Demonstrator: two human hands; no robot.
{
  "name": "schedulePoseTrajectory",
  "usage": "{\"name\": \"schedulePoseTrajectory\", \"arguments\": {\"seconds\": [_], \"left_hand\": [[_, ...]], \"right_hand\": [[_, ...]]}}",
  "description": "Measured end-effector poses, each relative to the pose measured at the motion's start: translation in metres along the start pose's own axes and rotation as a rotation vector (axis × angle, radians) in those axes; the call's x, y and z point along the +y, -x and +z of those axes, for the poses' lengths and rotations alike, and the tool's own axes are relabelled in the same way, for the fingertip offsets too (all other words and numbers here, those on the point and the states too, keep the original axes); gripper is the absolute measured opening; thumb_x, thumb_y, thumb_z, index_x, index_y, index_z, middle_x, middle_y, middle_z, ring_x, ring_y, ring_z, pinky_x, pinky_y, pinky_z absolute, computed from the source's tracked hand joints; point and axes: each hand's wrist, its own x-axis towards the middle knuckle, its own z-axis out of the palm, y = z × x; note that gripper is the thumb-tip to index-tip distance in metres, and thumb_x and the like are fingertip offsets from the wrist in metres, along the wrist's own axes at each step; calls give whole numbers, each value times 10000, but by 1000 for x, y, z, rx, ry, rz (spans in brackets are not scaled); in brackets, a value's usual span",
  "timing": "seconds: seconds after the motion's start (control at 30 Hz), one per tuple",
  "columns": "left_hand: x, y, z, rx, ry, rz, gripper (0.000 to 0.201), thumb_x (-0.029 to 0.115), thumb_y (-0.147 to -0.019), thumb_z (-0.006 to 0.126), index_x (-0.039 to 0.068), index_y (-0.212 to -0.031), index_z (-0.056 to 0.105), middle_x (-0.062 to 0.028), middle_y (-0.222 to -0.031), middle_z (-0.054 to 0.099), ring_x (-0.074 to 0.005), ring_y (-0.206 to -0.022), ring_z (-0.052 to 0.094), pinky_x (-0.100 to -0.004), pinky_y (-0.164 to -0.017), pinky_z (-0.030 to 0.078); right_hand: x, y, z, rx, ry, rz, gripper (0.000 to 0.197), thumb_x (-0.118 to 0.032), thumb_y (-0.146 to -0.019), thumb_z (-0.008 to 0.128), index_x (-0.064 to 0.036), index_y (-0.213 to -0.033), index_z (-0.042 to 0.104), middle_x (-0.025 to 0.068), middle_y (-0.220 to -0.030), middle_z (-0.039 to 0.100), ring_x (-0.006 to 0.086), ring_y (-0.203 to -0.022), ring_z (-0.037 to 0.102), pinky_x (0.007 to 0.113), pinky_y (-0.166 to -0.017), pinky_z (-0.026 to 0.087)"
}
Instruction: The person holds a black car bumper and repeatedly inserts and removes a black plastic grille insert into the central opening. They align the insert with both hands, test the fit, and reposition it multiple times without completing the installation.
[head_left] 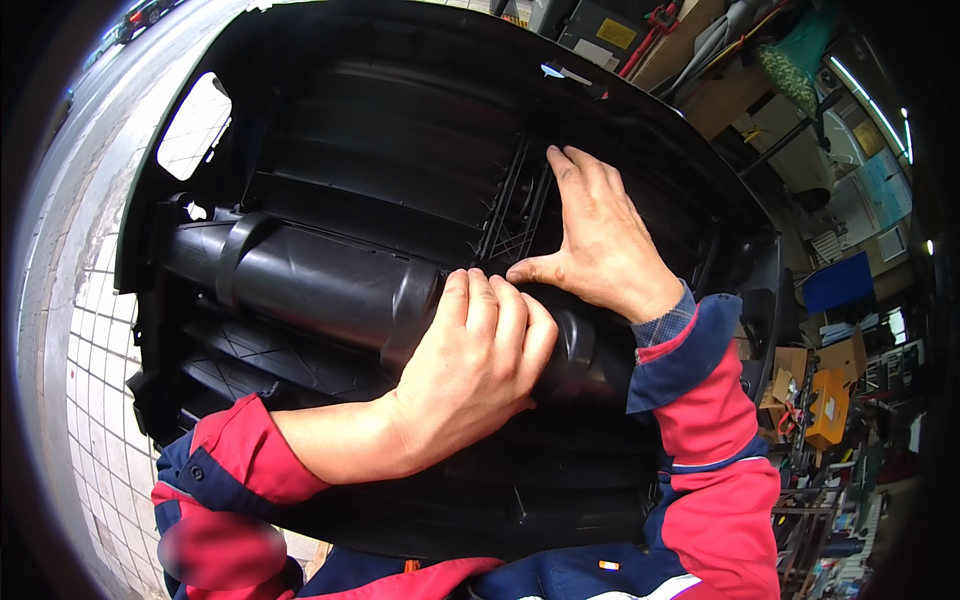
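Note:
A large black plastic car bumper (360, 130) lies in front of me with its hollow, ribbed inner side up. Across it runs a rounded black plastic beam (320, 275) with raised bands. My left hand (475, 350) is closed over the beam near its middle, its fingers curled over the upper edge and the thumb hidden. Just beyond, my right hand (605, 230) is spread, fingertips resting by a ribbed upright brace (515, 205) and thumb stretched toward the left hand's fingers. Nothing shows in its grasp.
A pale tiled pavement (100, 420) and a road lie to the left. Along the right stand cluttered workshop shelves, cardboard boxes, an orange box (828, 408) and a blue panel (838, 283). A green net bag (795, 65) and red cables are at the far right.

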Motion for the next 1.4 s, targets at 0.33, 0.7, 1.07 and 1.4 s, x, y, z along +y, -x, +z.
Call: {"name": "schedulePoseTrajectory", "arguments": {"seconds": [0.33,0.7,1.07,1.4], "left_hand": [[-1,-1,0,2,3,-6,1055,672,-765,1003,-65,-1440,665,-310,-1360,754,-487,-1328,751,-604,-1211,567],[-1,-3,1,-5,-1,-13,1059,676,-772,1006,-63,-1448,660,-310,-1378,748,-488,-1339,748,-605,-1221,562],[-2,-5,-1,1,6,-23,1057,672,-766,1008,-66,-1443,671,-303,-1363,749,-486,-1331,751,-604,-1217,564],[-3,-9,0,-2,25,-27,1063,672,-757,1009,-66,-1443,673,-301,-1352,749,-487,-1318,756,-601,-1202,566]], "right_hand": [[7,-2,19,-59,-128,32,1443,-502,-750,1108,51,-1831,327,364,-1789,444,537,-1662,461,615,-1355,455],[2,-7,18,0,-85,51,1380,-473,-724,1112,46,-1798,418,330,-1749,515,495,-1623,514,578,-1356,468],[39,-36,24,70,-257,6,1139,-595,-950,973,87,-1736,509,333,-1742,559,486,-1653,510,525,-1386,439],[49,-47,15,-44,-311,-92,857,-414,-1045,891,77,-1671,573,304,-1661,638,472,-1577,576,516,-1356,470]]}}
